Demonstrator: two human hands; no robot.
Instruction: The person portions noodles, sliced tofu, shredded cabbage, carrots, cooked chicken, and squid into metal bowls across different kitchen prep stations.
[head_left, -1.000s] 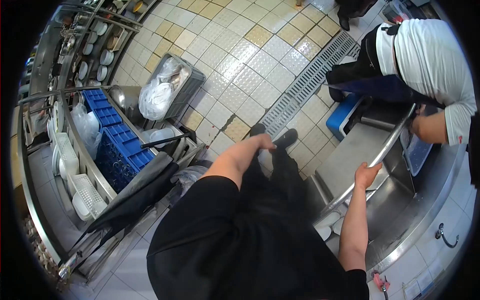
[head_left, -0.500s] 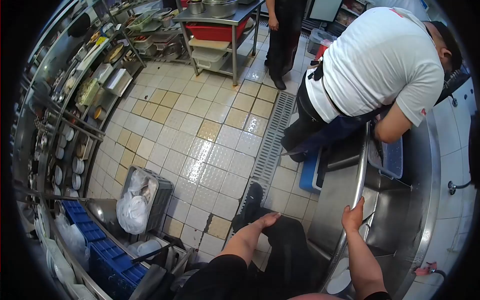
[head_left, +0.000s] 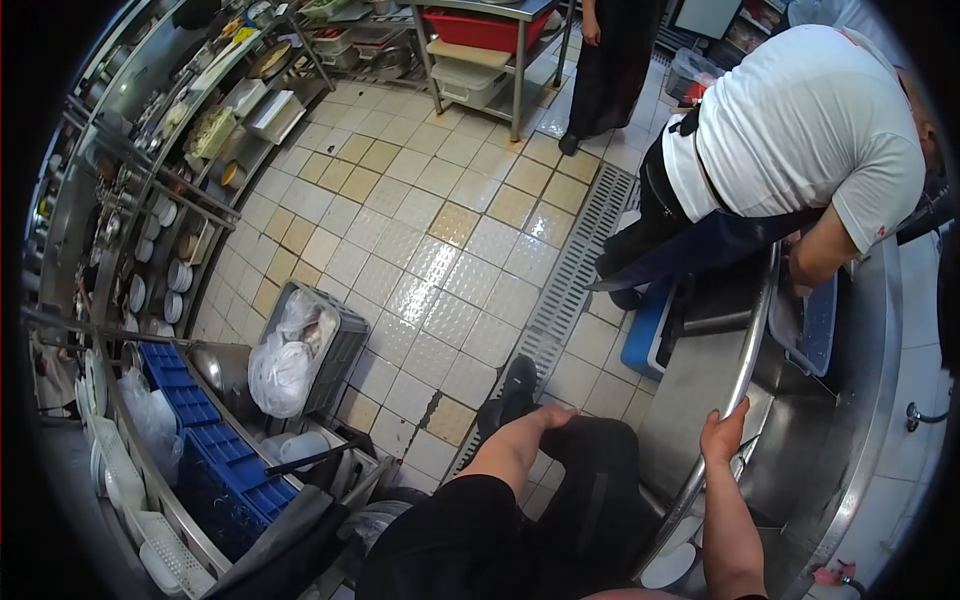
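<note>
My right hand (head_left: 723, 436) grips the rounded metal rim (head_left: 752, 352) of a stainless steel sink, thumb lying along the top. My left hand (head_left: 557, 416) hangs beside my bent knee in dark trousers (head_left: 600, 465); it is empty, with its fingers stretched out. Below my right wrist, a white round dish (head_left: 668, 566) shows near the sink's near end. Further along the sink, a person in a white shirt (head_left: 800, 130) leans over with an arm in a blue-grey plastic basket (head_left: 812, 325).
A floor drain grate (head_left: 575, 265) runs across wet tiles. To the left stand a grey crate (head_left: 340, 350) with white plastic bags (head_left: 283, 375) and blue crates (head_left: 225, 490). Shelves with dishes line the far left. Another person in dark trousers (head_left: 612, 70) stands near a metal table (head_left: 515, 90).
The view has shifted, so the surroundings sit further right and mostly higher. My left hand has turned slightly by the knee. My right hand stays on the rim.
</note>
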